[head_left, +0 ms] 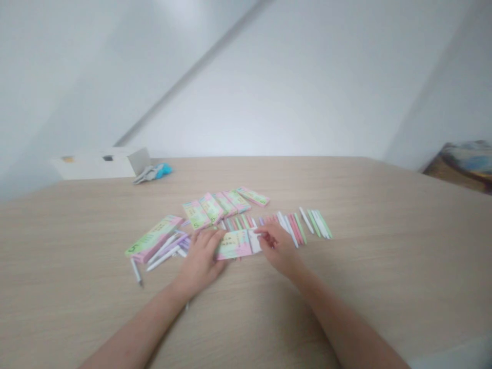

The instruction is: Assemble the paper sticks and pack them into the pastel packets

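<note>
My left hand (202,256) is closed around the left end of a flat pink, green and yellow pen box (233,244). At the box's right end a white part (254,242), which looks like an open flap, sticks out. The bent fingers of my right hand (283,251) pinch at this white part; blur hides the exact contact. Behind the box lies a row of slim pens (242,222) in green, white and pink. More pens (298,228) lie to the right of my right hand. White and purple pens (167,251) are heaped left of my left hand.
Several similar pen boxes (211,207) lie fanned out beyond the pens. Another pen box (156,237) sits at the left, with a single pen (136,271) before it. Near the far left edge of the wooden table (384,230) are a white box (100,164) and grey-blue gloves (154,173).
</note>
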### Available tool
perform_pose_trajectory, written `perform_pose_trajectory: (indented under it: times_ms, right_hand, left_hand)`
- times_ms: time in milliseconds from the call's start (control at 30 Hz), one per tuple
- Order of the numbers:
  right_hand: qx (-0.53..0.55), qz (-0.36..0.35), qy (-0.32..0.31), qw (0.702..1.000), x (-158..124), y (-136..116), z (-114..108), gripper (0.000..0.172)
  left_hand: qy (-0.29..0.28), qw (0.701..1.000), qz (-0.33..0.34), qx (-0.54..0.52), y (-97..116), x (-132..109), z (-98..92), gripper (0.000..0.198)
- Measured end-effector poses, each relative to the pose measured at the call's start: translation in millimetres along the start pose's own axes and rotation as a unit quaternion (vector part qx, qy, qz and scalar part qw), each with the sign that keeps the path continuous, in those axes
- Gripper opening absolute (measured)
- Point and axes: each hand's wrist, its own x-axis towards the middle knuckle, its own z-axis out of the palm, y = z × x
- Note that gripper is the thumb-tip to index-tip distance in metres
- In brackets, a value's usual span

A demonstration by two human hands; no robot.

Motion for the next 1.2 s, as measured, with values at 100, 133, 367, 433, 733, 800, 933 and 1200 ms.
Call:
perform_pose_trajectory:
  times_ms: [100,133,367,433,733,800,933,1200]
  right_hand:
    - [-0.005,0.0,0.016,1.0,1.2,2.1,-4.7,0.018]
    - [-0.01,-0.006,0.013,1.0,1.6,2.4,-5.4,0.017]
    - [-0.035,-0.056,-0.008,0.998,0.5,6.6,-1.7,0.02]
    - [-0.035,-0.053,-0.004,0.998,-0.3,8.6,-1.1,0.021]
    - [0.013,-0.01,-0.02,1.0,-2.1,9.2,3.3,0.012]
    - [0.036,0.009,-0.033,0.999,-2.4,10.3,4.6,0.011]
    - [0.065,0.021,-0.049,0.996,-1.2,12.3,5.1,0.011]
    - [0.093,0.041,-0.043,0.994,0.1,11.1,9.5,0.01]
  left_hand:
    - [0.002,1.0,-0.003,-0.001,-1.4,0.1,0.4,0.057]
    - [0.002,1.0,-0.004,0.001,-1.7,0.0,0.5,0.057]
    - [-0.002,1.0,-0.002,0.004,-1.5,-0.5,0.3,0.057]
    - [0.001,1.0,-0.003,-0.002,-1.4,-0.3,0.1,0.057]
    - [-0.005,1.0,0.006,-0.017,-0.2,-0.5,0.8,0.056]
    - [-0.008,1.0,0.003,-0.019,0.2,-1.0,0.6,0.056]
    - [-0.007,1.0,0.006,-0.022,0.4,-1.3,0.1,0.056]
    - [-0.007,1.0,0.005,-0.018,0.1,-1.2,0.7,0.057]
